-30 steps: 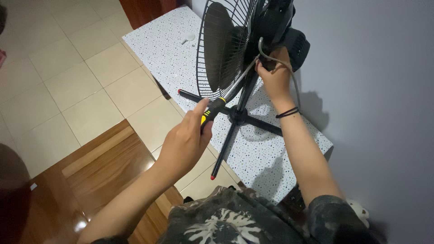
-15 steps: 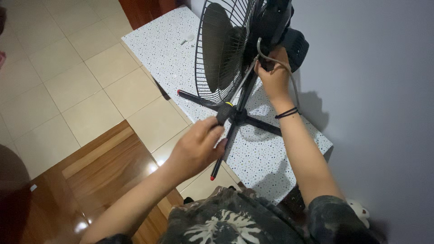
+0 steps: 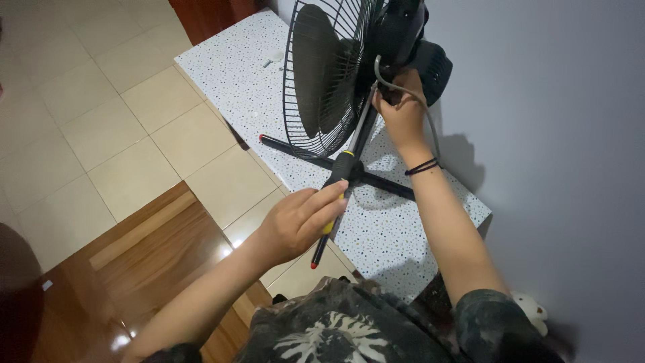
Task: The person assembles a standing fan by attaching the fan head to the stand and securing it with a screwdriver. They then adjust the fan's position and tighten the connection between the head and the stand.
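Note:
A black pedestal fan (image 3: pixel 329 74) with a wire cage stands on a white speckled table (image 3: pixel 228 74), and its cross base (image 3: pixel 376 181) has red-tipped legs. My right hand (image 3: pixel 403 111) grips the fan's pole just under the motor, together with a grey cable (image 3: pixel 430 121). My left hand (image 3: pixel 295 225) holds a black and yellow screwdriver (image 3: pixel 342 168) whose upper end is at the hub of the cross base. The screwdriver lies along the near leg, so its tip is hard to see.
A grey wall (image 3: pixel 551 134) rises close behind the table on the right. Beige floor tiles (image 3: pixel 101 114) and a glossy wooden floor (image 3: pixel 134 262) lie to the left. A small white piece (image 3: pixel 272 59) lies on the far table end. A white plush toy (image 3: pixel 531 310) sits low right.
My left hand has moved a little right and toward me with the screwdriver, bringing it onto the base hub. My right hand stays on the pole.

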